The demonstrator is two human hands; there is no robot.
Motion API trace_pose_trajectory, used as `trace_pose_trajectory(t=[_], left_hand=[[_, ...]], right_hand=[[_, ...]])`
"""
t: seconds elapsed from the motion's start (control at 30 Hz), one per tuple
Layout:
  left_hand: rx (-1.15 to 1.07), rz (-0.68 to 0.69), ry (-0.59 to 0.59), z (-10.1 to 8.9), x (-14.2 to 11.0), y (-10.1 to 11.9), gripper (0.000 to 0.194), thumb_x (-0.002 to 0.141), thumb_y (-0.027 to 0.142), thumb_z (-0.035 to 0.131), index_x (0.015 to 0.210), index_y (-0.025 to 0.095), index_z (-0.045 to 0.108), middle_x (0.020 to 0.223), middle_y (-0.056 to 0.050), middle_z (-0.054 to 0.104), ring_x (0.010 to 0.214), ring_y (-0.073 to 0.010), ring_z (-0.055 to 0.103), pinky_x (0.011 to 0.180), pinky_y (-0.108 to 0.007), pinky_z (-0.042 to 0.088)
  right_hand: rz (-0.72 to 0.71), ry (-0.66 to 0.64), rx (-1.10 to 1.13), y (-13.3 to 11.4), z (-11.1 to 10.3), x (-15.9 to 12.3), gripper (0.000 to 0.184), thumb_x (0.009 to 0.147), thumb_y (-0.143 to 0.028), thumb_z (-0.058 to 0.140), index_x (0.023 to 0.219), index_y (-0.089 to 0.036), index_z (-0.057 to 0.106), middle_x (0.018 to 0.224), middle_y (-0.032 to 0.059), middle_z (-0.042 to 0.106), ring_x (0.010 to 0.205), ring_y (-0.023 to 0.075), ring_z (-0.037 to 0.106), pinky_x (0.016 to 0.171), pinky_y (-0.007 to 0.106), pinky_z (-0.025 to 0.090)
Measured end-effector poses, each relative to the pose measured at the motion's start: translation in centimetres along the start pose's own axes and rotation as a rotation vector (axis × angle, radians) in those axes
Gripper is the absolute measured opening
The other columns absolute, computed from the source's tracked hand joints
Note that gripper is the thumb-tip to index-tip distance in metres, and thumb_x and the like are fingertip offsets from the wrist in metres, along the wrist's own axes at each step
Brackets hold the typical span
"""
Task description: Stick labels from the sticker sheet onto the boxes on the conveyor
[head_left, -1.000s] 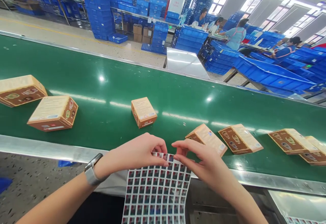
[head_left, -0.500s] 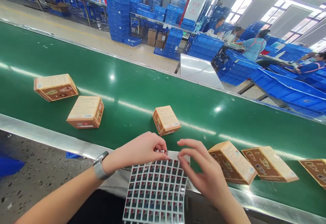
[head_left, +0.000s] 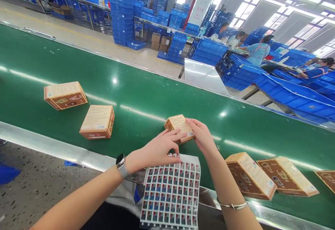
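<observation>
A small orange-brown carton (head_left: 177, 123) lies on the green conveyor belt (head_left: 141, 94) straight ahead. My right hand (head_left: 200, 135) rests on its right end, fingers curled against it. My left hand (head_left: 157, 149), with a watch on the wrist, holds the top edge of a sheet of small stickers (head_left: 172, 191) between thumb and fingers, while its index finger stretches onto the carton. The sheet hangs over the belt's near metal rail (head_left: 65, 151).
Two more cartons (head_left: 97, 121) (head_left: 65, 95) lie on the belt to the left, two others (head_left: 250, 176) (head_left: 286, 176) to the right. Beyond the belt stand stacks of blue crates (head_left: 123, 10), and several people work at tables at the far right.
My right hand left the sticker sheet and reached forward onto the small carton. My left index finger stretched onto the carton too. The cartons shifted right along the belt.
</observation>
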State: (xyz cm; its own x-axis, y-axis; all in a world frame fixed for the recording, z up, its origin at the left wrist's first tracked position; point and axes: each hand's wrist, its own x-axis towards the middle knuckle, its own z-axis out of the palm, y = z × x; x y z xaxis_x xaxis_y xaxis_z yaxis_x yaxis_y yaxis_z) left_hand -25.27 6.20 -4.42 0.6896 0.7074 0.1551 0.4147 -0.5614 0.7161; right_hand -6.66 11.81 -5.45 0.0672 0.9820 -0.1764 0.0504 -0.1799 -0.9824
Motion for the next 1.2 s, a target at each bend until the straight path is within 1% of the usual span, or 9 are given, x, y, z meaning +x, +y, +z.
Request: trace_pose_trajectory(t=[0.43, 0.6, 0.73, 0.83, 0.9, 0.97, 1.03, 1.1, 1.2], left_hand=[[0.031, 0.038, -0.101, 0.8, 2.0, 0.9, 0.016, 0.084, 0.027, 0.073, 0.07, 0.018, 0.073, 0.156, -0.004, 0.041, 0.149, -0.0273, 0.028, 0.122, -0.043, 0.023], [0.047, 0.06, -0.135, 1.2, 2.8, 0.9, 0.014, 0.083, 0.028, 0.074, 0.072, 0.019, 0.074, 0.156, -0.004, 0.042, 0.149, -0.0281, 0.028, 0.122, -0.043, 0.022], [0.009, 0.091, -0.162, 1.3, 3.4, 1.1, 0.016, 0.083, 0.025, 0.075, 0.069, 0.018, 0.072, 0.156, -0.006, 0.041, 0.149, -0.0283, 0.028, 0.119, -0.039, 0.028], [-0.041, 0.048, -0.163, 0.7, 3.0, 1.6, 0.014, 0.083, 0.023, 0.075, 0.07, 0.018, 0.071, 0.151, -0.005, 0.05, 0.141, -0.027, 0.044, 0.109, -0.033, 0.039], [-0.067, -0.017, -0.152, -0.2, 2.2, 2.1, 0.011, 0.085, 0.025, 0.073, 0.076, 0.018, 0.072, 0.127, -0.005, 0.07, 0.116, -0.0241, 0.065, 0.093, -0.03, 0.047], [-0.075, -0.066, -0.145, -1.3, 1.0, 2.7, 0.011, 0.087, 0.027, 0.071, 0.08, 0.019, 0.073, 0.09, -0.001, 0.077, 0.084, -0.0182, 0.071, 0.075, -0.026, 0.047], [-0.104, -0.094, -0.149, -2.5, -0.4, 3.1, 0.012, 0.088, 0.028, 0.07, 0.081, 0.018, 0.074, 0.071, 0.003, 0.071, 0.067, -0.0133, 0.065, 0.065, -0.022, 0.043], [-0.156, -0.133, -0.146, -3.5, -1.7, 3.4, 0.012, 0.087, 0.029, 0.071, 0.082, 0.018, 0.074, 0.067, 0.005, 0.067, 0.061, -0.0108, 0.059, 0.06, -0.02, 0.038], [-0.187, -0.22, -0.116, -4.5, -3.5, 3.6, 0.014, 0.084, 0.032, 0.073, 0.087, 0.019, 0.074, 0.067, 0.005, 0.066, 0.059, -0.0105, 0.055, 0.058, -0.02, 0.036]], right_hand=[[-0.085, 0.022, -0.257, -0.7, -3.0, -0.7, 0.053, 0.057, -0.068, 0.074, 0.076, -0.019, 0.064, 0.096, 0.0095, 0.073, 0.08, 0.0223, 0.065, 0.068, 0.032, 0.049], [-0.158, 0.134, -0.411, -0.4, -3.7, -0.4, 0.049, 0.058, -0.068, 0.071, 0.071, -0.023, 0.057, 0.077, 0.0061, 0.071, 0.071, 0.0224, 0.064, 0.066, 0.034, 0.047], [-0.184, 0.283, -0.494, -0.7, -4.6, 0.4, 0.051, 0.056, -0.064, 0.072, 0.081, -0.024, 0.051, 0.066, 0.0038, 0.069, 0.063, 0.0234, 0.063, 0.065, 0.037, 0.048], [-0.22, 0.363, -0.533, -1.6, -5.3, 0.0, 0.048, 0.061, -0.063, 0.068, 0.082, -0.024, 0.049, 0.066, 0.0056, 0.068, 0.066, 0.0257, 0.065, 0.069, 0.041, 0.05], [-0.276, 0.387, -0.544, -2.5, -5.3, -1.6, 0.043, 0.067, -0.061, 0.064, 0.083, -0.024, 0.052, 0.079, 0.0085, 0.071, 0.076, 0.0259, 0.067, 0.076, 0.042, 0.051], [-0.34, 0.297, -0.552, -3.5, -4.7, -4.1, 0.038, 0.074, -0.058, 0.063, 0.087, -0.023, 0.058, 0.09, 0.0082, 0.072, 0.084, 0.024, 0.068, 0.081, 0.04, 0.052], [-0.376, -0.053, -0.566, -4.5, -3.7, -6.9, 0.032, 0.082, -0.053, 0.062, 0.091, -0.023, 0.064, 0.091, 0.006, 0.073, 0.084, 0.0214, 0.068, 0.078, 0.036, 0.054], [-0.336, -0.385, -0.583, -5.0, -2.6, -9.2, 0.025, 0.084, -0.045, 0.065, 0.094, -0.023, 0.068, 0.089, 0.004, 0.074, 0.08, 0.019, 0.069, 0.074, 0.032, 0.056], [-0.324, -0.512, -0.618, -4.9, -1.3, -11.2, 0.018, 0.088, -0.036, 0.064, 0.098, -0.023, 0.07, 0.081, 0.0015, 0.073, 0.073, 0.0163, 0.068, 0.068, 0.027, 0.057]])
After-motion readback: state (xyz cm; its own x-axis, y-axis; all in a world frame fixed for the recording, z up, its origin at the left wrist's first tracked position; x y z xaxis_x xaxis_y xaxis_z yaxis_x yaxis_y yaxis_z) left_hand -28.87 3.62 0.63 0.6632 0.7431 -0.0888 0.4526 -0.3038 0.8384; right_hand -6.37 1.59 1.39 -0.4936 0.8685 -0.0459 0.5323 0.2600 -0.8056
